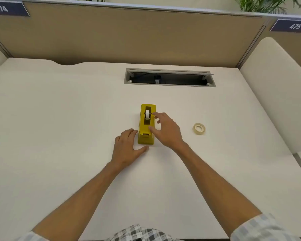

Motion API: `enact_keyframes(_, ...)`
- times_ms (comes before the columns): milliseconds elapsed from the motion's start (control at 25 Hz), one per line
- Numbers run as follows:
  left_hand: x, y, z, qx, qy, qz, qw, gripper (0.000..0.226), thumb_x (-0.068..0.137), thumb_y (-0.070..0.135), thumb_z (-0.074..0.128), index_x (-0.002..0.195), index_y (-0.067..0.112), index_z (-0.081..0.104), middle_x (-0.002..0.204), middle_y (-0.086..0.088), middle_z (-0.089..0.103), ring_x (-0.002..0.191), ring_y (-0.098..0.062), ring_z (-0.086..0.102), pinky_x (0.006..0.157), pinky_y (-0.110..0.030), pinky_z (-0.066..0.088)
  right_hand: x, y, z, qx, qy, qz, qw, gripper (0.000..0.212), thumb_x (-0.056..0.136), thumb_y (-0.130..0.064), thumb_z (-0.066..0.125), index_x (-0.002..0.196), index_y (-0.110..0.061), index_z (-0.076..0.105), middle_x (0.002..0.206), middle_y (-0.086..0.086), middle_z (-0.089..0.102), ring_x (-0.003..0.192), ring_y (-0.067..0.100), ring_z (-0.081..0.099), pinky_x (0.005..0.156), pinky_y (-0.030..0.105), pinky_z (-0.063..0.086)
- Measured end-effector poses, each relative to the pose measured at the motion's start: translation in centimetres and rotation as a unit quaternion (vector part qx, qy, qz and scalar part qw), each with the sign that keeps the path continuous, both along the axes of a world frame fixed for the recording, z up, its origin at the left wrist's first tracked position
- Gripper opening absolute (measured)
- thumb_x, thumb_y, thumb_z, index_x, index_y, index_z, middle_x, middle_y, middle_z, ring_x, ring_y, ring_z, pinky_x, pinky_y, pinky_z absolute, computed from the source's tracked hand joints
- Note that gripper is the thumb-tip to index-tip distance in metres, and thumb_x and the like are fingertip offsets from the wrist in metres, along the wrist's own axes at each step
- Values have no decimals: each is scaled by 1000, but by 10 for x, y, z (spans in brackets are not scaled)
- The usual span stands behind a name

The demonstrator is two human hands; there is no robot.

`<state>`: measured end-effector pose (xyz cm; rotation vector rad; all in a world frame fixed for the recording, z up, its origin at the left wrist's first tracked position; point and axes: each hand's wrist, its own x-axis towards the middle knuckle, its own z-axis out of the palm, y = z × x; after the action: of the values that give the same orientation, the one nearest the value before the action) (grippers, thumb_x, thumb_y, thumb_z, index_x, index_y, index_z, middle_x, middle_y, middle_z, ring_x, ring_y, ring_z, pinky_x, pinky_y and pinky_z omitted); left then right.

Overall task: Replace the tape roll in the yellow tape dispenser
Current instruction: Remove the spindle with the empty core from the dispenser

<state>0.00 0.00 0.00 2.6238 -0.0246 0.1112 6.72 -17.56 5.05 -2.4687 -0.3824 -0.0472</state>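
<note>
Hands closing in on dispenser, nothing gripped

Counts: one yellow tape dispenser (146,125), one nearly spent white roll (147,114) sitting in its top slot, one spare tape roll (199,128), two hands.

Dispenser is standing upright mid-desk, long axis pointing away from the person, cutter end nearest them. Spare roll is lying flat on the desk (59,119), well apart to the right of the dispenser, nothing touching it.

Left hand (127,146) is lying open and relaxed on the desk, fingertips up against the dispenser's left side, thumb stretching along below the near end. Not gripping anything.

Right hand (165,129) is hovering at the dispenser's right side, fingers spread wide; index tip is reaching to the hub beside the white roll, thumb is resting on the top surface near the cutter. Empty too.

Surface: off-white desk, matte. One open cable tray (169,77) is sitting in the desk further back, lid flipped up, dark inside.

Room: tan partition panel (129,35) is running along the back edge, with two dark number tags, "474" (1,8) at left and "475" (294,26) at right. Green plant leaves (268,4) are showing above the partition. Checked shirt sleeves (261,228) at bottom edge.
</note>
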Motion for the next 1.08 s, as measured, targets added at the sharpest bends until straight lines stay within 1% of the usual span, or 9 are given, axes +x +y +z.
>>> enact_keyframes(120, 6, -3, -1, 9, -11, 9, 1000, 77, 76, 64, 66, 132, 14, 52, 139, -6, 52, 131, -23, 45, 104, -40, 35, 14, 8, 3, -29, 5, -11, 1000, 57, 87, -44, 65, 137, -24, 48, 133, -5, 51, 106, 18, 62, 76, 32, 49)
enact_keyframes(280, 11, -10, -1, 14, -20, 20, 999, 76, 76, 65, 65, 129, 13, 54, 137, -9, 54, 129, -26, 47, 103, -42, 36, 25, 13, 6, -64, 4, -4, 998, 60, 86, -46, 67, 137, -22, 49, 137, -1, 47, 107, 21, 61, 76, 35, 51)
enact_keyframes(480, 11, -9, -5, 22, -23, 13, 999, 76, 78, 67, 61, 131, 14, 52, 140, -8, 51, 132, -25, 44, 105, -42, 35, 33, 17, 8, -94, 0, 9, 996, 59, 85, -43, 69, 136, -20, 51, 136, 1, 46, 111, 23, 58, 77, 36, 52)
enact_keyframes(600, 11, -8, -7, 38, -21, 8, 999, 77, 79, 68, 58, 134, 14, 50, 143, -8, 49, 134, -25, 41, 106, -42, 34, 36, 18, 9, -114, -2, 16, 993, 55, 86, -41, 69, 134, -19, 54, 134, 2, 47, 110, 22, 58, 76, 35, 53)
enact_keyframes(760, 11, -9, -7, 48, -22, 4, 999, 77, 81, 67, 57, 135, 12, 49, 144, -9, 48, 135, -26, 41, 106, -44, 34, 40, 19, 10, -116, -8, 22, 993, 49, 88, -41, 68, 130, -20, 57, 131, 2, 49, 107, 21, 58, 74, 31, 50)
enact_keyframes(920, 11, -8, -8, 55, -20, 5, 998, 78, 82, 68, 54, 137, 13, 48, 146, -9, 47, 137, -26, 39, 107, -43, 33, 43, 20, 11, -117, -14, 19, 993, 47, 88, -41, 68, 128, -20, 59, 128, 3, 53, 106, 22, 59, 76, 33, 51)
enact_keyframes(1080, 11, -8, -10, 59, -15, 5, 998, 80, 82, 70, 51, 139, 13, 46, 147, -9, 46, 139, -25, 37, 109, -43, 32, 45, 21, 13, -123, -17, 22, 992, 46, 88, -41, 68, 128, -20, 59, 127, 2, 54, 107, 21, 59, 75, 32, 49)
